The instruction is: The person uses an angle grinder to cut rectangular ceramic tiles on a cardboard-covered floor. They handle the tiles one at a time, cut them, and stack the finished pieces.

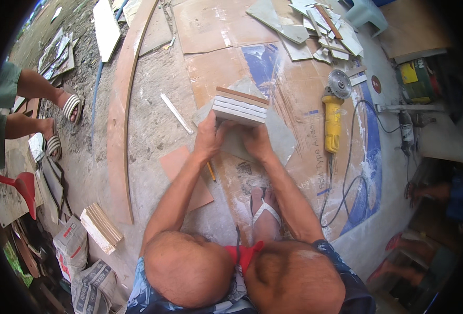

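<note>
Between my two hands a stack of several cut tile pieces [239,111] is held up, with white-grey edges and one brown-edged piece at the far side. My left hand [209,137] grips its left end, and my right hand [256,140] closes on the near right side; some fingers are hidden beneath the stack. Below it, a grey tile [281,137] lies on cardboard. Near my left forearm are a pencil [211,171] and a pinkish-brown square tile [199,194]. To the right rests a yellow angle grinder [333,125] with a metal disc.
A long curved-looking board [121,120] runs along the left. Broken tiles [328,31] lie heaped at the far right. The grinder's cable [349,178] loops over the cardboard. Another person's sandalled feet [70,107] are at left, above stacked tile strips [101,228] and bags [92,282].
</note>
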The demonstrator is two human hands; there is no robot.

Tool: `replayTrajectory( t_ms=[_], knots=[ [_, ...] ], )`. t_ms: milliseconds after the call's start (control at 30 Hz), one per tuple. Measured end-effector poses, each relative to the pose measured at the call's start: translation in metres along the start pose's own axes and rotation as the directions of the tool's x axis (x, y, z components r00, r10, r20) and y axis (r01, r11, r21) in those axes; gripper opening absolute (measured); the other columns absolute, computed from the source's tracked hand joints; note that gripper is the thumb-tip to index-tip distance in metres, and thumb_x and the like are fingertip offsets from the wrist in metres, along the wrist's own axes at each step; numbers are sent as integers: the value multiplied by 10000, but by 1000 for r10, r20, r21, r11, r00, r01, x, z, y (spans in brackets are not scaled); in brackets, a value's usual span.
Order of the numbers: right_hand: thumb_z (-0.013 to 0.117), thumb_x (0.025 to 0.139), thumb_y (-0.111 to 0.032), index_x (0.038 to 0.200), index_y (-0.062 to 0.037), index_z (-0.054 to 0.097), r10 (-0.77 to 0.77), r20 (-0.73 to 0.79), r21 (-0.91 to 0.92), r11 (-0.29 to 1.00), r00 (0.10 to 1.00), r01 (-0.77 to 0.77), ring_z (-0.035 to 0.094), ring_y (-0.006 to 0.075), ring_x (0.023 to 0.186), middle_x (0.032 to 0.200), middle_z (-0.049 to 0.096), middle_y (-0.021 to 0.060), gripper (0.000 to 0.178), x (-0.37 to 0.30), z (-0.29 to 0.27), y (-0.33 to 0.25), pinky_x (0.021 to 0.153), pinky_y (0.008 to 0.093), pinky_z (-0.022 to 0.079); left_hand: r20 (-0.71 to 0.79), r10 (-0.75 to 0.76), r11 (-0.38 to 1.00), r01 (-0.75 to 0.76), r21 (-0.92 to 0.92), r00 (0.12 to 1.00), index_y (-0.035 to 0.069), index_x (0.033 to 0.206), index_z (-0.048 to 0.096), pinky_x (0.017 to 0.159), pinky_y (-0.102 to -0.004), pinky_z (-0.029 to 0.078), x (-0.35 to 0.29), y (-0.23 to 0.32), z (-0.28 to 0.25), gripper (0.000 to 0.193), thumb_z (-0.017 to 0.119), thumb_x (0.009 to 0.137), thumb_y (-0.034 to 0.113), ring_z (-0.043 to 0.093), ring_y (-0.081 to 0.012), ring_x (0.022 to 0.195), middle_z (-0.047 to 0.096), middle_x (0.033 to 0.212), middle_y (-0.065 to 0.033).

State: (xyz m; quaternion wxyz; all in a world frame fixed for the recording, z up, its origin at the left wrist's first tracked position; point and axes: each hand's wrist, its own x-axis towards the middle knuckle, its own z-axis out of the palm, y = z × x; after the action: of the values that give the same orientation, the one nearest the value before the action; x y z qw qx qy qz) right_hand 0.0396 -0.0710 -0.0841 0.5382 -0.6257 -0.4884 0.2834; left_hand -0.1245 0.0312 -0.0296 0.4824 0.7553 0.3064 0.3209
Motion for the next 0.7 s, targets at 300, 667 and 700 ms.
replayTrajectory(
  t_ms=[300,667,700],
  knots=[
    [726,868,136,1719,17,155,95,-25,27,995,995,-94,372,351,1583,1688,375,227,1031,-6,2,10,1291,426,349,6,23,1000,-22,-22,1000,22,1364,622,929,-431,592,-1,3,3,367,719,1010,40,764,-373,1111,774,1185,-199],
    [776,906,42,1608,7,415,38,-144,-24,999,989,-42,581,286,1403,1537,585,174,790,2,-8,-42,1180,408,479,28,-20,1000,21,-22,999,2,1568,489,996,-411,581,-1,15,-5,602,688,1001,-14,747,-350,1167,749,1251,-217],
    [766,932,26,1581,-1,471,-1,-205,-44,999,979,-8,629,254,1348,1501,629,153,713,5,-11,-59,1146,398,508,-4,-20,999,20,-51,1000,-11,1601,421,1022,-419,567,-1,21,-5,683,725,991,33,724,-357,1211,717,1310,-233]
  ],
)
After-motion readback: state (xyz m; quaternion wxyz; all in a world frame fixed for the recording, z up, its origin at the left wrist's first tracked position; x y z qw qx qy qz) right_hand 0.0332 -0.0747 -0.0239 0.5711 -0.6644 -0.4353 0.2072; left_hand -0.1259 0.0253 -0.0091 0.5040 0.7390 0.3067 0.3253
